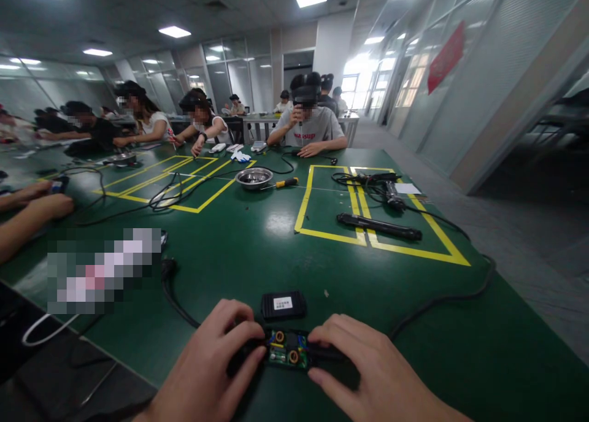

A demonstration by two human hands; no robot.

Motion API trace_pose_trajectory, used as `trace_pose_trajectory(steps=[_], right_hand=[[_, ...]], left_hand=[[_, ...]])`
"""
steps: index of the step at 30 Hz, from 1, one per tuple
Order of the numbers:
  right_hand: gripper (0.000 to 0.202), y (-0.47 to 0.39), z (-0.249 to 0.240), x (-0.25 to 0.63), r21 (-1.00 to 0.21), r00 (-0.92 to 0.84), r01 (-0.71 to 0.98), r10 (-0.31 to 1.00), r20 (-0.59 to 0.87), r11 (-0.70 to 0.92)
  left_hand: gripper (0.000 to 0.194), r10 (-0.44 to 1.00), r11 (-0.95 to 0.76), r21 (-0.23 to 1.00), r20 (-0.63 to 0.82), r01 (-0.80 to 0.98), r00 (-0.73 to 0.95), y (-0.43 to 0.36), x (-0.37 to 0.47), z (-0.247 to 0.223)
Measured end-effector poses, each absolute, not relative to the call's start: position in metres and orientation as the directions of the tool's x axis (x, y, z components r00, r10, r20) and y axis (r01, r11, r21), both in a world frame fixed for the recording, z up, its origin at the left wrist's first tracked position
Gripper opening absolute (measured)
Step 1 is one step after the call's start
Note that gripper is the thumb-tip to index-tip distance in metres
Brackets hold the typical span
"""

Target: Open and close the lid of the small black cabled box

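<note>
Close in front of me is a small green circuit board (286, 350) with copper-wound ring coils, sitting in an open black case. My left hand (214, 354) pinches its left end between thumb and fingers. At the opposite end, my right hand (361, 360) grips in the same way, beside a black cable that runs under the fingers. Just beyond the board lies a black ribbed cover (283, 305) with a white label, touched by neither hand. A black power plug (169, 267) rests to the left, its cord leading toward my left hand.
A metal bowl (254, 178) and a yellow-black screwdriver (286, 183) lie mid-table. Yellow tape rectangles (331, 237) mark the green table; a black rod-shaped part (378, 227) and tangled cables lie at right. Another person's hands (48, 204) are at far left; a person (306, 127) sits opposite.
</note>
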State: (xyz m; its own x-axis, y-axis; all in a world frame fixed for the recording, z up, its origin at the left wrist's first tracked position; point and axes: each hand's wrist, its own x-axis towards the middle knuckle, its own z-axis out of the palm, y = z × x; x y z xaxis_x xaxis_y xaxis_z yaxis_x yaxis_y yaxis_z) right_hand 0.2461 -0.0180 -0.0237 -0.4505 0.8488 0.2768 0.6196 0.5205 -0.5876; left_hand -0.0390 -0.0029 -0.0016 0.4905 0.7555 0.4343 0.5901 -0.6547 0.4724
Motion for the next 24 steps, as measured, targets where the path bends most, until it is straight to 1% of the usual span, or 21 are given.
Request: trace_pose_trajectory(steps=[2,6,10,19,24], right_hand=[[0.041,-0.019,-0.024,0.246,-0.583,-0.448,0.633,0.855,0.262,0.510],[0.034,-0.018,-0.026,0.248,-0.597,-0.440,0.625,0.859,0.262,0.502],[0.034,-0.016,-0.031,0.250,-0.605,-0.439,0.603,0.849,0.294,0.521],[0.032,-0.018,-0.032,0.247,-0.601,-0.405,0.611,0.856,0.322,0.515],[0.030,-0.019,-0.031,0.247,-0.580,-0.404,0.602,0.836,0.372,0.549]], left_hand=[[0.021,0.737,-0.675,0.454,0.434,0.581,0.518,-0.008,-0.042,-0.003],[0.022,0.733,-0.680,0.441,0.408,0.586,0.545,-0.006,-0.042,-0.006],[0.022,0.724,-0.689,0.449,0.399,0.569,0.562,-0.003,-0.041,-0.009],[0.019,0.681,-0.732,0.418,0.461,0.538,0.569,-0.005,-0.040,-0.012],[0.020,0.652,-0.757,0.382,0.500,0.530,0.571,-0.005,-0.040,-0.011]])
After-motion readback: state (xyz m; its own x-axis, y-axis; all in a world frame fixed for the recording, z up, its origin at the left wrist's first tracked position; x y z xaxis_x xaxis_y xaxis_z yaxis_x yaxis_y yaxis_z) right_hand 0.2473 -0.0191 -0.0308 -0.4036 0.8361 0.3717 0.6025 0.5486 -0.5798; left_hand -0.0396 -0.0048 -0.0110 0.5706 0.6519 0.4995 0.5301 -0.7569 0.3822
